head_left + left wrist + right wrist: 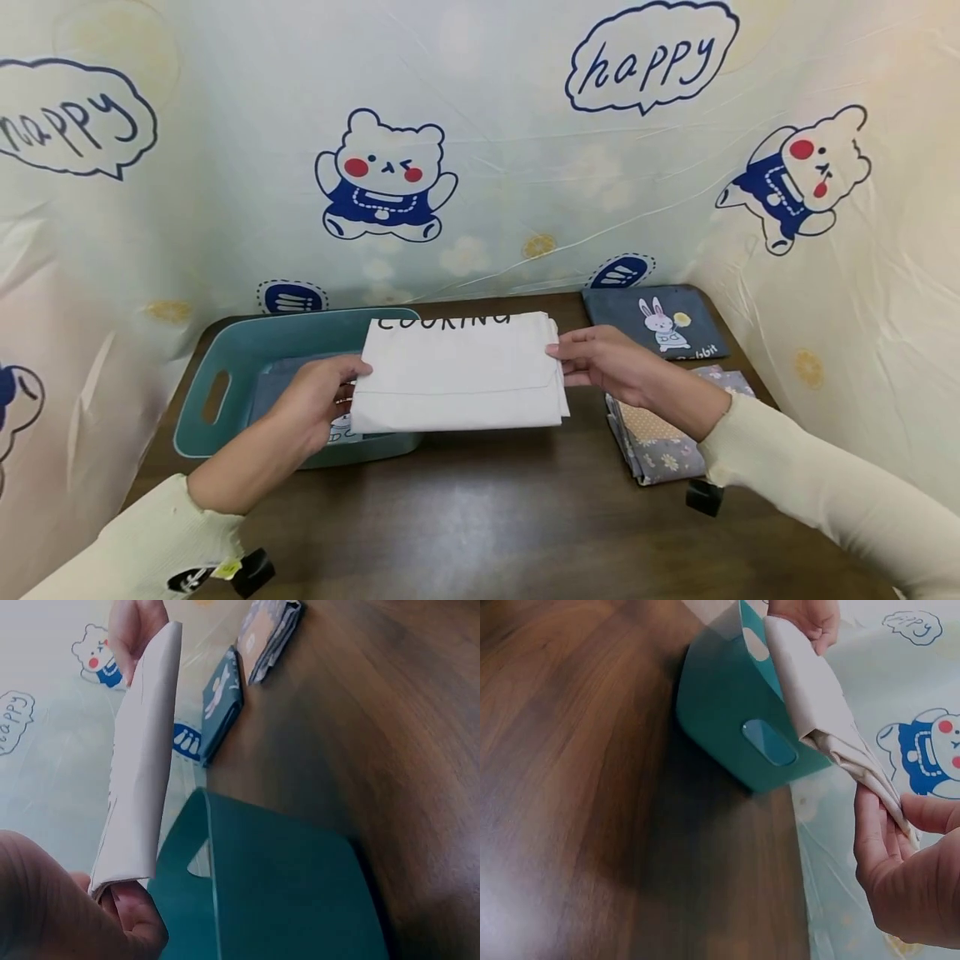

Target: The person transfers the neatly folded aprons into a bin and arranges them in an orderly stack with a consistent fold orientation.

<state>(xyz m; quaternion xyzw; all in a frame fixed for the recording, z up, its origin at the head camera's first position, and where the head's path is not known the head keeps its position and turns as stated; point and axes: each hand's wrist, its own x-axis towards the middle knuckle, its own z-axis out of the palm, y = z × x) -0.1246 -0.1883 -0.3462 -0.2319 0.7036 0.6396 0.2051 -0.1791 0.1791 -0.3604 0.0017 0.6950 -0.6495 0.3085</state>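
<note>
A folded white cloth (457, 375) with black "COOKING" lettering along its far edge is held up between both hands. My left hand (311, 400) pinches its left end, thumb on top and fingers beneath. At the opposite end, my right hand (611, 367) grips the layered edge between thumb and fingers, as the right wrist view shows. The cloth overlaps the right part of a teal basket (198, 367) in the head view. Inside the basket lies a folded dark blue cloth (270, 392) with a white printed figure, partly hidden by my left hand.
At the back right of the brown wooden table (465, 517) lies a folded dark blue cloth with a rabbit print (615, 312). In front of it, a folded grey floral cloth (660, 458) sits partly under my right forearm. A printed curtain (510, 150) surrounds the table's back and sides.
</note>
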